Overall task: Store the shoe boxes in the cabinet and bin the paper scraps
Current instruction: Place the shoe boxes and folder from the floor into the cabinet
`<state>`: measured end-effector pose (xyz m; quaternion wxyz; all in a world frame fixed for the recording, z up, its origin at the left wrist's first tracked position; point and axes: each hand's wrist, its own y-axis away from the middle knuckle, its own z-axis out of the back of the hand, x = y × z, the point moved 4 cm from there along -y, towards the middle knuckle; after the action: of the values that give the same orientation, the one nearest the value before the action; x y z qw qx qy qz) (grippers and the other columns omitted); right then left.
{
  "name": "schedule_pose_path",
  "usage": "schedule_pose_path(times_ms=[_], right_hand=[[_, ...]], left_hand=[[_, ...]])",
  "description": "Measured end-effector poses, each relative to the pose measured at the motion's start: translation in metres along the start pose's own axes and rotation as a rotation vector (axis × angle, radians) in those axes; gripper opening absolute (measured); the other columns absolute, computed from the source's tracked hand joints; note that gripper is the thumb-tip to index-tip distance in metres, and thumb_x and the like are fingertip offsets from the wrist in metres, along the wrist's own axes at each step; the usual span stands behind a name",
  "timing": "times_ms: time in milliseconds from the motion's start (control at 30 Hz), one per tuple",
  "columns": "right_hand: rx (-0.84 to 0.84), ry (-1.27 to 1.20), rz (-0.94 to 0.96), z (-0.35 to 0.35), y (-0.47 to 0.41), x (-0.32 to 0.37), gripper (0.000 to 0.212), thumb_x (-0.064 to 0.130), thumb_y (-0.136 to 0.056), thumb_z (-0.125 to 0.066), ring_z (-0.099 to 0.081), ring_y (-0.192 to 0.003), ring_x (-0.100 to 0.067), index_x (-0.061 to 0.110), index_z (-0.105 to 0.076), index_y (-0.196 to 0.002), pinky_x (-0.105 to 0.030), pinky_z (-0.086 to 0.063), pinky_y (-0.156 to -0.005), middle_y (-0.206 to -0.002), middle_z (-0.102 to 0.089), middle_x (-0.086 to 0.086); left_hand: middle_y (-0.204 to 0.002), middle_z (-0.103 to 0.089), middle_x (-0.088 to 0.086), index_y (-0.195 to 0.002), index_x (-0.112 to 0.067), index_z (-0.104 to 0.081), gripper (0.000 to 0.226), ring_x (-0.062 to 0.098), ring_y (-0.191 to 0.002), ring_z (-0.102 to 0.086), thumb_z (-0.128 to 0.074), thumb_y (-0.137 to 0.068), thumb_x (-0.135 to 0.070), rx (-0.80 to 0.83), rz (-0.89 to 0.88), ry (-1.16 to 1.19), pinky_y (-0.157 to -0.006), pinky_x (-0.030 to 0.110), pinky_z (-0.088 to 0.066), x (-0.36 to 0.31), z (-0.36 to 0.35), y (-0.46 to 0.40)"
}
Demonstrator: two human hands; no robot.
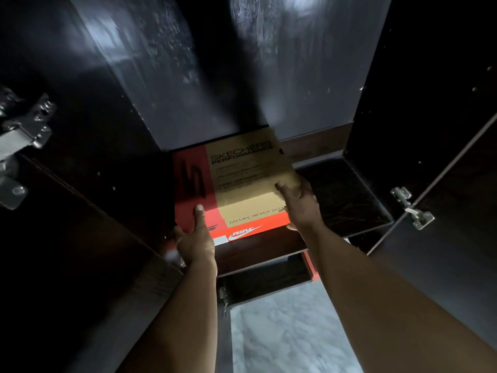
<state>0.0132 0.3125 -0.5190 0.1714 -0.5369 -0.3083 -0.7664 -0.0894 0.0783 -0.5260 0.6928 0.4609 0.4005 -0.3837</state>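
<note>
A tan and red Skechers shoe box (242, 179) lies on top of an orange Nike shoe box (247, 231) on a shelf of the dark cabinet (347, 195). My left hand (195, 238) grips the near left corner of the top box, thumb on the lid. On the box's right edge sits my right hand (301, 203), thumb over the lid, fingers down the side. Both arms reach forward into the cabinet. No paper scraps are in view.
Both cabinet doors stand open, with metal hinges at the left (24, 130) and right (411, 208). Another orange box (309, 265) shows on the shelf below. Marble-patterned floor (290, 332) lies underneath. The shelf part right of the boxes is bare.
</note>
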Motion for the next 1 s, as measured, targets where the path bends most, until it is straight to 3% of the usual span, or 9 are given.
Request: schedule_pose_path(times_ms=[167, 267, 367, 500, 567, 700, 833, 900, 1000], right_hand=[[-0.035, -0.104, -0.059, 0.007, 0.019, 0.006, 0.081, 0.056, -0.096, -0.056, -0.045, -0.139, -0.038, 0.031, -0.017, -0.162, -0.058, -0.048, -0.106, -0.161, -0.034, -0.012], [-0.088, -0.184, -0.196, 0.032, 0.053, -0.024, 0.072, 0.058, -0.092, -0.052, -0.056, -0.118, -0.032, 0.035, -0.029, -0.156, -0.057, -0.054, -0.097, -0.136, -0.051, -0.012], [-0.036, -0.171, -0.434, 0.075, 0.104, -0.084, 0.051, 0.048, -0.099, -0.054, -0.059, -0.098, -0.025, 0.033, -0.043, -0.146, -0.033, -0.053, -0.069, -0.119, -0.059, -0.009], [-0.124, -0.078, -0.622, 0.166, 0.178, -0.173, 0.052, 0.047, -0.100, -0.053, -0.057, -0.113, -0.028, 0.029, -0.043, -0.148, -0.042, -0.057, -0.078, -0.136, -0.057, -0.006], [-0.231, -0.030, -0.659, 0.228, 0.220, -0.215, 0.059, 0.047, -0.100, -0.052, -0.055, -0.122, -0.031, 0.024, -0.037, -0.153, -0.044, -0.058, -0.080, -0.146, -0.051, -0.008], [-0.483, -0.060, -0.784, 0.362, 0.316, -0.310, 0.070, 0.052, -0.099, -0.053, -0.049, -0.137, -0.036, 0.017, -0.032, -0.156, -0.051, -0.048, -0.107, -0.155, -0.046, -0.015], [-0.782, -0.150, -0.898, 0.485, 0.394, -0.405, 0.067, 0.052, -0.098, -0.054, -0.053, -0.131, -0.040, 0.016, -0.037, -0.152, -0.055, -0.051, -0.103, -0.152, -0.049, -0.015], [-0.872, -0.209, -0.926, 0.530, 0.419, -0.445, 0.067, 0.054, -0.097, -0.056, -0.055, -0.128, -0.042, 0.016, -0.041, -0.149, -0.056, -0.051, -0.102, -0.148, -0.052, -0.017], [-0.929, -0.305, -0.979, 0.577, 0.449, -0.510, 0.067, 0.057, -0.095, -0.056, -0.057, -0.126, -0.040, 0.019, -0.042, -0.148, -0.057, -0.051, -0.102, -0.143, -0.056, -0.014]], left_hand=[[-0.097, -0.063, 0.002, -0.105, -0.014, -0.055, 0.082, 0.017, -0.075, -0.062, -0.074, -0.060, -0.080, 0.025, 0.210, 0.182, -0.072, 0.035, -0.058, 0.003, 0.006, 0.035], [-0.090, -0.066, 0.007, -0.087, -0.013, -0.059, 0.055, 0.020, -0.077, -0.067, -0.077, -0.074, -0.064, 0.159, 0.170, 0.020, -0.075, 0.042, -0.062, 0.023, 0.008, 0.066], [-0.079, -0.059, 0.005, -0.100, -0.010, -0.059, 0.024, 0.019, -0.077, -0.060, -0.067, -0.096, -0.033, 0.463, 0.219, -0.228, -0.084, 0.043, -0.057, 0.067, 0.001, 0.121], [-0.091, -0.067, 0.009, -0.091, -0.011, -0.068, 0.020, 0.026, -0.090, -0.064, -0.068, -0.094, -0.031, 0.754, 0.189, -0.608, -0.059, 0.030, -0.054, 0.146, -0.011, 0.193], [-0.094, -0.070, 0.010, -0.098, -0.013, -0.070, 0.022, 0.027, -0.092, -0.068, -0.069, -0.092, -0.035, 0.876, 0.153, -0.748, -0.065, 0.032, -0.054, 0.183, -0.025, 0.241], [-0.089, -0.068, 0.010, -0.090, -0.017, -0.067, 0.017, 0.029, -0.090, -0.067, -0.070, -0.092, -0.034, 1.140, 0.105, -0.953, -0.074, 0.037, -0.055, 0.238, -0.058, 0.380], [-0.079, -0.058, 0.014, -0.068, -0.024, -0.055, 0.030, 0.033, -0.079, -0.066, -0.071, -0.084, -0.044, 1.414, -0.083, -1.136, -0.071, 0.039, -0.054, 0.308, -0.106, 0.521], [-0.077, -0.059, 0.010, -0.070, -0.022, -0.055, 0.033, 0.035, -0.081, -0.068, -0.069, -0.078, -0.050, 1.503, -0.179, -1.193, -0.072, 0.040, -0.054, 0.350, -0.133, 0.579], [-0.095, -0.070, 0.005, -0.085, -0.022, -0.066, 0.024, 0.030, -0.096, -0.068, -0.070, -0.085, -0.046, 1.591, -0.274, -1.282, -0.087, 0.046, -0.059, 0.417, -0.172, 0.647]])
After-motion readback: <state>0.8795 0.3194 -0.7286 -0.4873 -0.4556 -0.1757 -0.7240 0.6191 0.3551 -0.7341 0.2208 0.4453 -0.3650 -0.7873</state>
